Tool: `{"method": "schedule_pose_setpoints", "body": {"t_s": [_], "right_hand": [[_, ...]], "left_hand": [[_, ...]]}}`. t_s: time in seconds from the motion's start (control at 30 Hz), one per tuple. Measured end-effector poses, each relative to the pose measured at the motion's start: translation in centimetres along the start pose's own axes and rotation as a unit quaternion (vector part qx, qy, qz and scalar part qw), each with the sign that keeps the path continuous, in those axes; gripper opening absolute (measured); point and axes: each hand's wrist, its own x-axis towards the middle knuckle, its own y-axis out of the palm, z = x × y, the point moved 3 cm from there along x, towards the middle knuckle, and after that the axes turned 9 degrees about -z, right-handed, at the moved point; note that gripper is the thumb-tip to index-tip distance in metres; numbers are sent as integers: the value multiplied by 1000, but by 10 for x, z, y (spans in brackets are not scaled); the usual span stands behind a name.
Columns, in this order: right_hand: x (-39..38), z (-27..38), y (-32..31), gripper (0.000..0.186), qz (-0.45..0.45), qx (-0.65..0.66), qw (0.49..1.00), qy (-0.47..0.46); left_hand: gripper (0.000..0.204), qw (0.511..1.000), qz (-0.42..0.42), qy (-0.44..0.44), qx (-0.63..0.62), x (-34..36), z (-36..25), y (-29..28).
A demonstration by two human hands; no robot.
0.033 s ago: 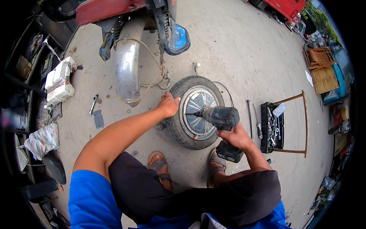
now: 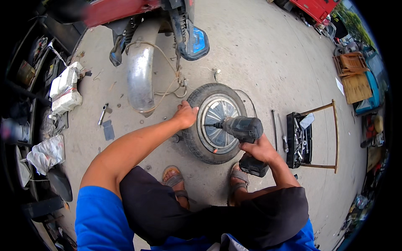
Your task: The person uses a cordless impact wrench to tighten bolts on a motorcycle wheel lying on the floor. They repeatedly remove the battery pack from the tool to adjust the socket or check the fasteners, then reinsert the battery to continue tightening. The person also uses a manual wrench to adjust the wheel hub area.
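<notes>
A wheel (image 2: 214, 151) with a treaded black tyre and a finned metal hub stands on the concrete in front of my feet, tilted so its hub face shows. My left hand (image 2: 185, 115) grips the tyre on its left side, thumb on the sidewall near the rim. In my right hand (image 2: 262, 149) is a black cordless impact driver (image 2: 244, 128), held by its handle. Its bit points left across the hub and reaches the hub's left edge; whether it sits on a bolt is too small to tell. A red-orange bit shows low on the rim.
Beyond the wheel, a vehicle with a metal mudguard (image 2: 140, 75) and dangling cord stands close. To the right lie a long rod (image 2: 274, 129), a screwdriver (image 2: 284, 140) and a black toolbox (image 2: 289, 146) with a wooden frame. A ratchet (image 2: 102, 114) lies left; cluttered shelves line the left edge.
</notes>
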Motion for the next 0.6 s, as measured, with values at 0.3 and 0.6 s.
{"method": "schedule_pose_setpoints", "body": {"t_s": [0.3, 0.6], "right_hand": [[25, 11, -14, 44, 89, -181, 976, -80], [19, 0, 7, 36, 88, 7, 990, 110]], "left_hand": [[71, 1000, 1, -7, -2, 2, 1, 4], [70, 1000, -4, -8, -2, 0, -3, 3]]}}
